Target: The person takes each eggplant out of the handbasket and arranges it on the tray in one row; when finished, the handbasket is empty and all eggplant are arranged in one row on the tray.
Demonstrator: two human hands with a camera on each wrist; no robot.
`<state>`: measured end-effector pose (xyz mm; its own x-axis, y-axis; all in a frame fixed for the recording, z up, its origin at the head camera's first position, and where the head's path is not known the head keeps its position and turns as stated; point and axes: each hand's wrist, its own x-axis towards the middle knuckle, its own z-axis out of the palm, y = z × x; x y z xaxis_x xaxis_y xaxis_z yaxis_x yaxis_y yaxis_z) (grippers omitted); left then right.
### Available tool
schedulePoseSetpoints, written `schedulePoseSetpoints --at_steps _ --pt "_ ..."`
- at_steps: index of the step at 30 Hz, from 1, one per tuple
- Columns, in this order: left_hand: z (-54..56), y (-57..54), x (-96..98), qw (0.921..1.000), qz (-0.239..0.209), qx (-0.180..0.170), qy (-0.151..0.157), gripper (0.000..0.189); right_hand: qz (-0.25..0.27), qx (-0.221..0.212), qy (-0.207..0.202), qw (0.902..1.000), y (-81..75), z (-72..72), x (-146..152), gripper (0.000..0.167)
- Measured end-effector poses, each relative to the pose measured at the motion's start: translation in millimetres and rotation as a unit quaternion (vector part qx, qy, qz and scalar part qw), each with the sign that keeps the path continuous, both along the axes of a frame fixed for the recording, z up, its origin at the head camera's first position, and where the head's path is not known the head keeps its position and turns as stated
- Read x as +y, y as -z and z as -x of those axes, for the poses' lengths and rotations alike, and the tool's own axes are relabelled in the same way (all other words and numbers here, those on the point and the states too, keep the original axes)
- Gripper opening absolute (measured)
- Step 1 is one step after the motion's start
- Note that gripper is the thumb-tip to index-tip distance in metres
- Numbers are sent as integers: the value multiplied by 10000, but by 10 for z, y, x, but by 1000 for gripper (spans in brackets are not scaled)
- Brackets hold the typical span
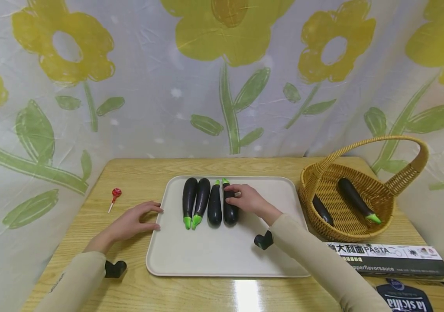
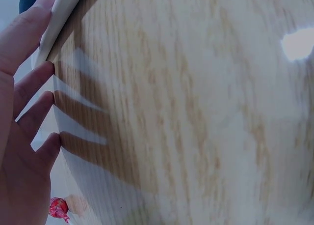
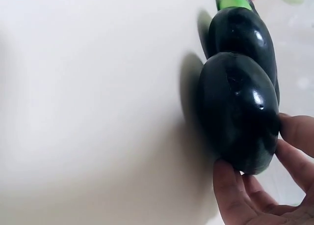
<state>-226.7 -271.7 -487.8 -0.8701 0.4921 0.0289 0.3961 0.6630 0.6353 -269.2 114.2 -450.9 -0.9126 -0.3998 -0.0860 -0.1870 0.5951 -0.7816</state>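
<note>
Several dark eggplants with green caps lie side by side on a white tray [image 1: 260, 251]. The two on the left have their caps toward the front, while the others point theirs to the back. My right hand [image 1: 248, 198] holds the rightmost eggplant [image 1: 230, 212], which lies on the tray. In the right wrist view, thumb and fingers sit on opposite sides of that eggplant [image 3: 238, 107]. My left hand [image 1: 134, 220] rests at the tray's left edge, its fingers spread and relaxed. Its thumb touches the tray rim [image 2: 61, 18] in the left wrist view.
A wicker basket [image 1: 346, 232] with a tall handle stands right of the tray, holding two eggplants. In front of it lie a pasta box [image 1: 401, 271] and a dark-labelled package [image 1: 405, 299]. A red lollipop [image 1: 116, 192] lies on the wooden table [image 1: 136, 173] at the left.
</note>
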Motion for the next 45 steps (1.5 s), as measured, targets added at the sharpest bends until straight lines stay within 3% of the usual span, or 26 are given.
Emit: schedulePoseSetpoints --at_steps 17,26,36,45 --pt "0 2 -3 10000 69 57 -13 45 154 -466 99 9987 7 -14 -1 41" --pt "-3 -2 -5 10000 66 38 4 45 480 -614 197 9968 8 -102 94 41" --pt "-2 19 -7 9999 68 108 -57 46 837 -652 32 9944 -66 -338 267 42" --pt "3 35 -6 9999 51 66 -74 46 1293 -507 -115 9902 -170 -642 514 42"
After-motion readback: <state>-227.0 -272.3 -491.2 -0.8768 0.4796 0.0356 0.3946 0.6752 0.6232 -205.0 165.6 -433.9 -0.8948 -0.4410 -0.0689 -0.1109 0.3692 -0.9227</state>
